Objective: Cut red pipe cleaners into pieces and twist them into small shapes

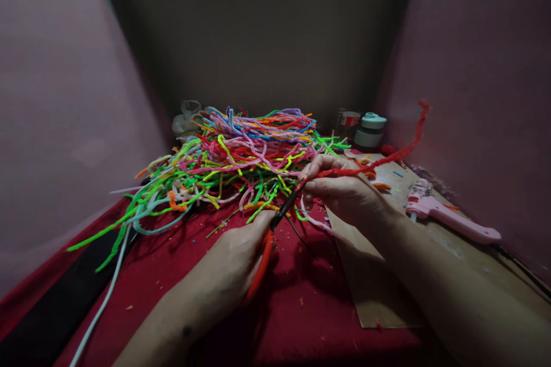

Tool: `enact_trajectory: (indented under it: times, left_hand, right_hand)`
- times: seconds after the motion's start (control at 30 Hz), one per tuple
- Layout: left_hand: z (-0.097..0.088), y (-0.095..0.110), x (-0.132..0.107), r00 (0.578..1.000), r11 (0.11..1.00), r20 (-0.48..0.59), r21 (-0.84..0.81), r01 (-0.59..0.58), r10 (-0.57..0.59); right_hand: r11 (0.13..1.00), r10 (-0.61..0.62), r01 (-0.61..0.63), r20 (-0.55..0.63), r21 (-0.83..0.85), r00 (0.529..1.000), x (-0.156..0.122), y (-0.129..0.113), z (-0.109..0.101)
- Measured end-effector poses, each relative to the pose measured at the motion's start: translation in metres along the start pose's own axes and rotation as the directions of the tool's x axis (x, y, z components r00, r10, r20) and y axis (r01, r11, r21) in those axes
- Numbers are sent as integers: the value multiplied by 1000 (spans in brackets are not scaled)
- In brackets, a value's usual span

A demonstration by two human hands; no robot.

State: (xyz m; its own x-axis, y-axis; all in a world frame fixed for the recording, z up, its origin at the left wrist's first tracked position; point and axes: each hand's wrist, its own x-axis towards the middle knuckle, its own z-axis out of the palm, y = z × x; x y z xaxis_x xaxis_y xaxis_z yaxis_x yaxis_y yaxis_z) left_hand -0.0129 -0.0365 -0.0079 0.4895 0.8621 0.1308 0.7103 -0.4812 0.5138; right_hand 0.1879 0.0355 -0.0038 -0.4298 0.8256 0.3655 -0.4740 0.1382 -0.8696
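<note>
My left hand (pixel 241 261) is closed round the orange-red handles of a pair of scissors (pixel 284 211). Their dark blades point up and to the right, reaching the fingertips of my right hand (pixel 338 186). That hand pinches a red pipe cleaner (pixel 379 161), whose long free part runs out to the right and bends upward at its fuzzy end. The blades meet the pipe cleaner close to my right fingertips; whether they are closed on it I cannot tell. Behind both hands lies a big heap of pipe cleaners (pixel 253 155) in many colours.
A pink glue gun (pixel 456 221) lies on a board at the right, its cord trailing off. Behind stand a jar with a pale green lid (pixel 371 129) and a clear container (pixel 348 120). A white cable (pixel 105 298) crosses the red cloth (pixel 185 292) at left, beside a black strip (pixel 55 304).
</note>
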Motion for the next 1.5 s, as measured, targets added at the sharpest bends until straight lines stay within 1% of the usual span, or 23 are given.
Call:
enact_trajectory:
  times: [0.13, 0.23, 0.4, 0.5, 0.7, 0.8, 0.9, 0.97, 1.1, 1.17, 1.27, 1.37, 1.43, 1.5]
  left_hand:
    - [-2, 2, 0, 1000, 1000, 26, -20, 16, -16]
    - [-3, 2, 0, 1000, 999, 18, -53, 3, -2]
    - [-3, 0, -3, 996, 993, 93, -114, 18, -7]
    - [-2, -1, -3, 997, 991, 79, -131, 24, -13]
    - [-2, -1, -2, 998, 997, 56, -72, 18, -14]
    - [-1, -2, -2, 999, 999, 54, -41, 2, 0]
    - [2, -5, -2, 1000, 1000, 14, -17, -10, 10]
    - [5, -6, -2, 1000, 1000, -13, 5, 1, -1]
    - [6, -7, -1, 998, 997, -29, 61, 53, -51]
    - [6, -6, 0, 998, 995, -46, 79, 55, -51]
    - [8, -5, 2, 995, 993, -86, 104, 51, -42]
    - [8, -5, 2, 992, 986, -111, 147, 84, -68]
    - [4, -9, 3, 988, 976, -134, 189, 104, -79]
    - [-3, -19, 2, 979, 953, -170, 258, 158, -116]
  right_hand:
    - [1000, 11, -11, 12, 10, 1000, 0, 0, 0]
    - [1000, 13, -13, 14, 1, 1000, 0, -1, 0]
    - [999, 38, -38, 53, -12, 998, -1, -4, 0]
    - [999, 46, -45, 58, -17, 997, -2, -5, 0]
    - [998, 53, -52, 36, -32, 998, -2, -6, 0]
    - [997, 62, -61, 16, -56, 998, -2, -6, 0]
    - [994, 53, -54, -21, -96, 998, -3, -5, -1]
    - [989, 31, -38, -50, -144, 998, -3, -3, 0]
    - [974, -48, 15, -140, -224, 989, -4, 1, 6]
    - [980, -64, 25, -192, -197, 979, -5, 2, 11]
    - [995, -26, 3, -232, -99, 972, -6, 2, 17]
    - [999, 7, -15, -258, -30, 966, -6, 1, 21]
    - [1000, 29, -31, -267, -1, 963, -5, 0, 23]
    - [997, 80, -73, -246, 41, 966, -4, 0, 23]
